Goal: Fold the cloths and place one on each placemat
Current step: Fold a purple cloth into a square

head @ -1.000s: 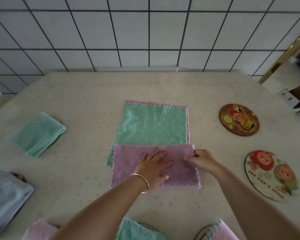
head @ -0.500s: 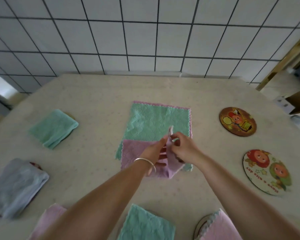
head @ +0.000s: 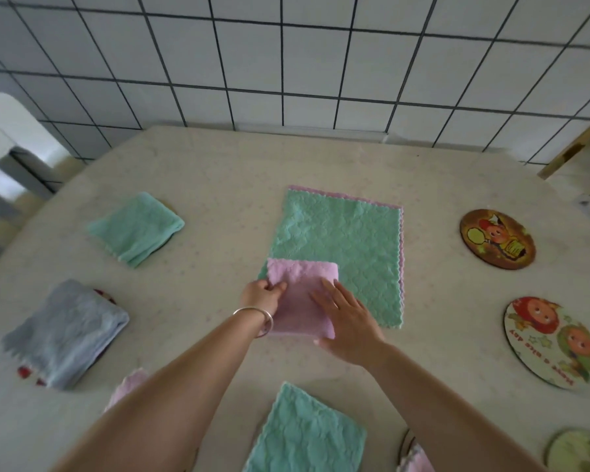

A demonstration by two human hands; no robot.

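- White-tiled wall (head: 286, 63) backs a pale speckled table (head: 218, 206) that carries all the work items.
- Pink cloth (head: 300, 294): lies folded to a small rectangle near the table centre, resting on the near left corner of an unfolded green cloth (head: 338, 247) that is spread flat.
- Step in hand, as judged: the fold on the pink cloth is being squared off; placement has not yet been made.
- Next move, as judged: lift the folded pink cloth without letting its layers slip, then carry it to a bare placemat. Two candidates lie well apart to the right: the far round placemat (head: 497, 238) and the near round placemat (head: 556, 342).
- Left hand (head: 261, 296): grip closed on the left edge of the pink cloth, thumb on top, fingers curled at the edge. A bracelet (head: 256, 316) sits at the wrist.
- Right hand (head: 349, 318): grip open, fingers straight and spread, pressing flat on the right part of the pink cloth; it holds nothing.
- Already placed: a folded green cloth (head: 135, 228) and a folded grey cloth (head: 65, 332) at left, each covering a mat.
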